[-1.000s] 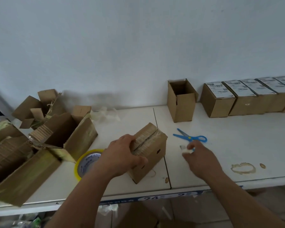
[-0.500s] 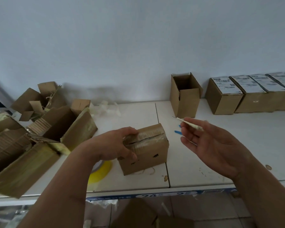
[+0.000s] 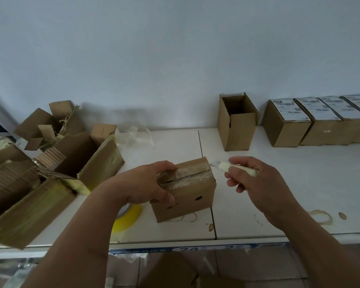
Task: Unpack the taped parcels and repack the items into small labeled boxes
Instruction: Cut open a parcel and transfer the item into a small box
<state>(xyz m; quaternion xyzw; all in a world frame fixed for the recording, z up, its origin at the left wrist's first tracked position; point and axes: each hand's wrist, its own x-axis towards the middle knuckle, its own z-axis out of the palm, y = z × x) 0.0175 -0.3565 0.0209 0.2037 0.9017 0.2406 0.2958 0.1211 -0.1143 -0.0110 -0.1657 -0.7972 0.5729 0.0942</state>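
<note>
While the left hand (image 3: 146,183) grips the taped parcel (image 3: 185,190) from its left end, fingers curled over the top edge and thumb pressed to the near face, the right hand (image 3: 256,183) holds a small pale utility knife (image 3: 233,166) just beside the parcel's upper right corner, its short blade pointing at the taped seam. The parcel sits near the front edge of the white table (image 3: 279,183), tipped a little, clear tape running across its closed flaps and a few dark nicks in its front side. Partly hidden under the left forearm lies a yellow roll of tape (image 3: 131,217). Off to the left is a heap of opened cartons (image 3: 56,169), flaps splayed, streaked with yellowish tape, and a wad of crumpled clear plastic (image 3: 137,136) lies against the wall behind them. Farther back on the right an empty small box (image 3: 237,125) stands upright with its top open, and next to it a row of sealed labeled boxes (image 3: 312,121) runs along the wall toward the right edge. A brown ring stain (image 3: 322,217) marks the table near the right arm.
</note>
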